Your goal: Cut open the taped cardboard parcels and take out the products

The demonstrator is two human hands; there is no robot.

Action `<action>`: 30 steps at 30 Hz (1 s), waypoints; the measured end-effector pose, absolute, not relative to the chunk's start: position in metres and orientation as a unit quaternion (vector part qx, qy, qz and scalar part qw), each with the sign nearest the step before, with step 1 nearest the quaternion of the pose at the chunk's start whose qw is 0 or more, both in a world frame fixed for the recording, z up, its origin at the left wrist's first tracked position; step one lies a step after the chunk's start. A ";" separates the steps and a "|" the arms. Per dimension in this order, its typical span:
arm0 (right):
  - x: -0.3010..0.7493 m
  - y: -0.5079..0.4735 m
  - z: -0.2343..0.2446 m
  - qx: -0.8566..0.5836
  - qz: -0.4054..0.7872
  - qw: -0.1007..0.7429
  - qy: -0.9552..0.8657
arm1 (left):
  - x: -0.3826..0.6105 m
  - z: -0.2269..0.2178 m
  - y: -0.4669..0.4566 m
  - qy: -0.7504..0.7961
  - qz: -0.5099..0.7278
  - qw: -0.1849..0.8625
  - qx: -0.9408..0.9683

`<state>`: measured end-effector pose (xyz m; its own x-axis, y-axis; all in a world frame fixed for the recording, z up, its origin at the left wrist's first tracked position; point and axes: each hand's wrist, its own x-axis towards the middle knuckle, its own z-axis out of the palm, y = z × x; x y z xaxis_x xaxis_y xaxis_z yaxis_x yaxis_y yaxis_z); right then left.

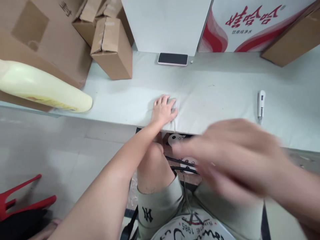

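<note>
My left hand rests palm down near the front edge of the pale table, fingers spread, with nothing in it. Above my lap, close to the camera, my right hand is smeared by motion. Whether its fingers hold anything does not show. A white box cutter lies on the table just beyond the right hand, its tip toward me. Farther back is a dark-screened phone, flat against the foot of a white box.
At the left stand a large carton, smaller brown boxes and a pale yellow bottle by the table edge. A red-and-white box and a cardboard piece are at back right. A red stool is lower left.
</note>
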<state>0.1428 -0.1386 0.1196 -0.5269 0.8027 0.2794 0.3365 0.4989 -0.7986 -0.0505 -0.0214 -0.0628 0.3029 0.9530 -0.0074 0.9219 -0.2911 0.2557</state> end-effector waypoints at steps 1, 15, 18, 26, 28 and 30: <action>0.135 -0.125 0.099 -0.339 0.346 0.334 -0.808 | -0.051 -0.061 -0.022 0.586 0.069 0.104 0.801; 0.100 -0.049 -0.043 -0.567 0.412 0.200 -0.684 | -0.099 -0.022 0.048 0.719 0.234 0.155 0.636; 0.101 -0.045 -0.043 -0.559 0.427 0.193 -0.684 | -0.145 0.032 0.094 0.776 0.276 0.008 0.566; 0.109 -0.036 -0.040 -0.563 0.432 0.197 -0.677 | -0.209 0.075 0.152 0.874 0.148 0.079 0.456; 0.110 -0.034 -0.038 -0.556 0.429 0.203 -0.682 | -0.202 0.066 0.147 0.880 0.152 0.057 0.446; 0.112 -0.034 -0.036 -0.551 0.426 0.212 -0.685 | -0.191 0.061 0.135 0.882 0.153 0.043 0.443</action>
<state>0.1119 -0.0342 -0.0362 -0.3016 0.9366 -0.1784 0.5750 0.0295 -0.8176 -0.1908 0.1353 0.0607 -0.6030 0.7955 0.0597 0.7692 0.5600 0.3076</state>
